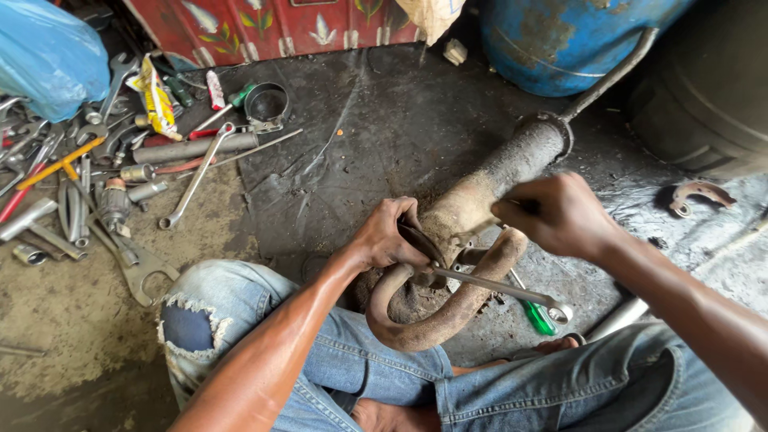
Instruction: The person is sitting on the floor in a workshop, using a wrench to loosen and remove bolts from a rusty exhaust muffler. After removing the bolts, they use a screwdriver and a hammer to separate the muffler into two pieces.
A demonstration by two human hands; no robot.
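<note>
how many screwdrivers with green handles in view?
2: one green-handled screwdriver on the floor under the rusty exhaust pipe, another top left by the tool pile. More may be hidden there.

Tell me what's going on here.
A person sits on the dirty floor in torn jeans, working on a rusty exhaust pipe with a curved bend lying between their knees. The left hand grips the pipe's joint, where a spanner rests. The right hand presses on the pipe body; whether it holds something is hidden. A green-handled screwdriver lies under the bend. Loose spanners and tools are scattered to the left.
</note>
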